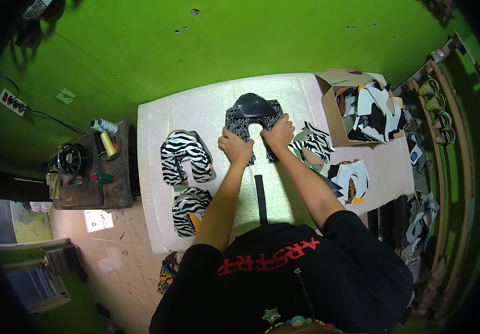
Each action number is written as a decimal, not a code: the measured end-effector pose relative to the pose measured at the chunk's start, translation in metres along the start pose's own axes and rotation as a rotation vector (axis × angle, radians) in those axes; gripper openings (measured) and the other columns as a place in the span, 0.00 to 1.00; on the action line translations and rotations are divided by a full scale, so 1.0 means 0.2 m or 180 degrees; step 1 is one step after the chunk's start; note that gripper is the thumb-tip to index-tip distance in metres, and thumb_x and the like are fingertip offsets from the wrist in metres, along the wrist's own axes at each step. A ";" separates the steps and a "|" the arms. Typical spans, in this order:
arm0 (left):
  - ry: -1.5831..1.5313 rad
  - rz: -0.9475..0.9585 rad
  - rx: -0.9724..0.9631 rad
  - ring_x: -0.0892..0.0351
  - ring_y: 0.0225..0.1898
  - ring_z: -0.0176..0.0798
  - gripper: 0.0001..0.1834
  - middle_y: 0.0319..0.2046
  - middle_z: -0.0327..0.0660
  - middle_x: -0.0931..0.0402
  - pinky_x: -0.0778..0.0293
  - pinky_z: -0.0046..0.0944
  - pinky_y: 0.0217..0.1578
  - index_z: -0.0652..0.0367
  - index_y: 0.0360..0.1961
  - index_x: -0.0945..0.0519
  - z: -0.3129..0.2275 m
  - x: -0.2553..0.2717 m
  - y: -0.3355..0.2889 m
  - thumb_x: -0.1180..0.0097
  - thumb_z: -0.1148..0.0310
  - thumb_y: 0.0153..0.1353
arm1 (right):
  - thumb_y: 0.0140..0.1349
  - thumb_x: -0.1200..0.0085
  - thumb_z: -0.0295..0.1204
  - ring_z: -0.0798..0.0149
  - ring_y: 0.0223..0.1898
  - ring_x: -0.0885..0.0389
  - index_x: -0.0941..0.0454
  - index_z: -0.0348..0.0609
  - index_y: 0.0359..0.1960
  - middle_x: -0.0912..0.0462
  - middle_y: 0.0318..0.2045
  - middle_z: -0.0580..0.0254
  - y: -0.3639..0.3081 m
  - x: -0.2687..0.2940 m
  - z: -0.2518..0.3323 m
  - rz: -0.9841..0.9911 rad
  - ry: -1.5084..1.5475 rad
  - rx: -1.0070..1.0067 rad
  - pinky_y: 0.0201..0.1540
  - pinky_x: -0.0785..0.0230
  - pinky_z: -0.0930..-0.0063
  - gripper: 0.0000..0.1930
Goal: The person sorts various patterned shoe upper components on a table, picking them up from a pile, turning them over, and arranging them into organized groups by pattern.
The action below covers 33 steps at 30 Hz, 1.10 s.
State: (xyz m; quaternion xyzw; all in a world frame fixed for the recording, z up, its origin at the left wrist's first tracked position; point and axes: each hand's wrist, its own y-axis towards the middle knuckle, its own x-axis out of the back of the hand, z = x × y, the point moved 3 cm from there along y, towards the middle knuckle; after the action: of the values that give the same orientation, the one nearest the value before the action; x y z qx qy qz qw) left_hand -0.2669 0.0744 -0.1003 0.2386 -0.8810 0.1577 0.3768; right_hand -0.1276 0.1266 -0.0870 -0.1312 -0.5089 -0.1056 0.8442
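The dark patterned piece (238, 121) lies on the surface (165, 116), its sides held in my left fingers (226, 133) and right fingers (286, 120); nearby, a cardboard box (332, 119) brims with white and black scraps (374, 111).

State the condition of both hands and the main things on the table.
Patterned arch: curve toward the wall.
Left hand: on its left leg.
Right hand: on its right leg.
Black glossy piece: lying on the curve.
Cardboard box: open, filled with scraps.
Black strip: lying straight.
Striped pieces at left: piled.
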 end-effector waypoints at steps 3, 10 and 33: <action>-0.0018 0.0123 0.0030 0.46 0.55 0.62 0.56 0.51 0.64 0.45 0.48 0.50 0.58 0.70 0.62 0.55 0.03 0.00 -0.02 0.32 0.61 0.37 | 0.36 0.31 0.40 0.45 0.50 0.33 0.52 0.32 0.61 0.32 0.46 0.44 -0.02 0.01 -0.01 0.0029 0.0029 0.0037 0.51 0.37 0.56 0.53; -0.0209 0.0123 0.0145 0.54 0.61 0.61 0.56 0.59 0.61 0.54 0.50 0.55 0.60 0.67 0.63 0.58 0.02 0.04 -0.11 0.33 0.58 0.42 | 0.36 0.32 0.44 0.45 0.56 0.43 0.55 0.30 0.63 0.40 0.53 0.41 -0.15 0.08 -0.07 -0.0324 0.0544 0.0740 0.59 0.50 0.55 0.56; -0.0043 0.0539 -0.1550 0.61 0.62 0.59 0.39 0.61 0.57 0.58 0.57 0.58 0.58 0.60 0.57 0.41 -0.16 -0.23 -0.97 0.39 0.64 0.42 | 0.44 0.41 0.31 0.45 0.56 0.46 0.39 0.41 0.54 0.42 0.53 0.47 -0.64 0.44 -0.98 -0.1207 0.0684 0.0315 0.58 0.56 0.52 0.33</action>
State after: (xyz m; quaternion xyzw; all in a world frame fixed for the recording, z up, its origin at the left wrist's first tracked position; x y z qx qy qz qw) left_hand -0.1153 -0.0598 -0.0929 0.0672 -0.9124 -0.0297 0.4026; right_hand 0.0360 -0.0623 -0.0830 0.0204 -0.4361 -0.2508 0.8640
